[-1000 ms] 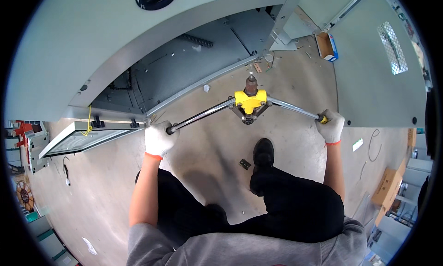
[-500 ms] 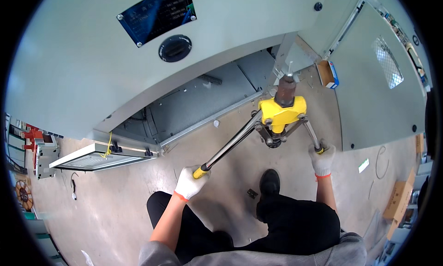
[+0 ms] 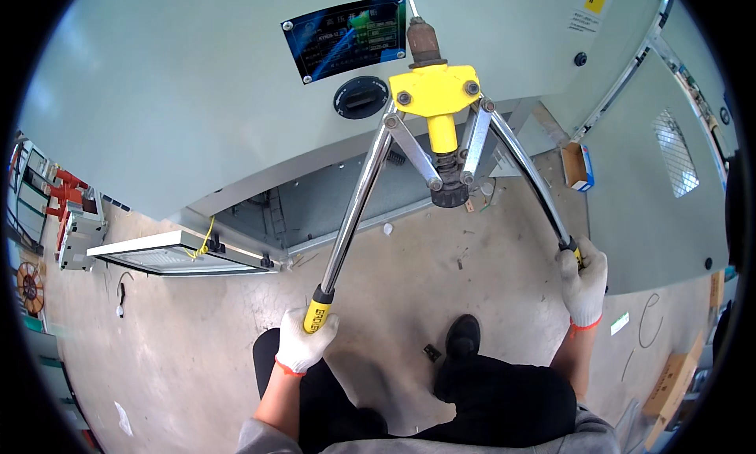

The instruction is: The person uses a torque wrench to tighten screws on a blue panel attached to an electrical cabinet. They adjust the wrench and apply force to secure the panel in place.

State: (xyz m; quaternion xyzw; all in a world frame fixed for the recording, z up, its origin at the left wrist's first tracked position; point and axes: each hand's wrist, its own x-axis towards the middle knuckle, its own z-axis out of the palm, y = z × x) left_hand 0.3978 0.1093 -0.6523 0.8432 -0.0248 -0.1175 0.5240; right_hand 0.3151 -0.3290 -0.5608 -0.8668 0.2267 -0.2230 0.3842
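Note:
A two-handled lever riveter (image 3: 442,88) with a yellow head and chrome arms is raised in front of the grey cabinet (image 3: 197,115). My left hand (image 3: 305,341), in a white glove, is wrapped round the yellow grip of one arm; my gloved right hand (image 3: 584,279) holds the other grip. The arms are spread apart. From the brown nose sticks a thin pale pin, pointing up beside the right edge of a dark nameplate (image 3: 339,48) with screws or rivets at its corners. Whether the pin touches the panel I cannot tell. A black round knob (image 3: 361,97) sits below the plate.
Under the panel is an open cabinet bay. A framed hatch door (image 3: 185,253) hangs out low at the left. To the right stands an open grey door (image 3: 654,178) with a mesh window, and a small open box (image 3: 577,166) lies by it.
Both hands have swung the riveter up and left, from over the floor to beside the nameplate. Its nose now stands higher, in front of the panel. My view has shifted slightly.

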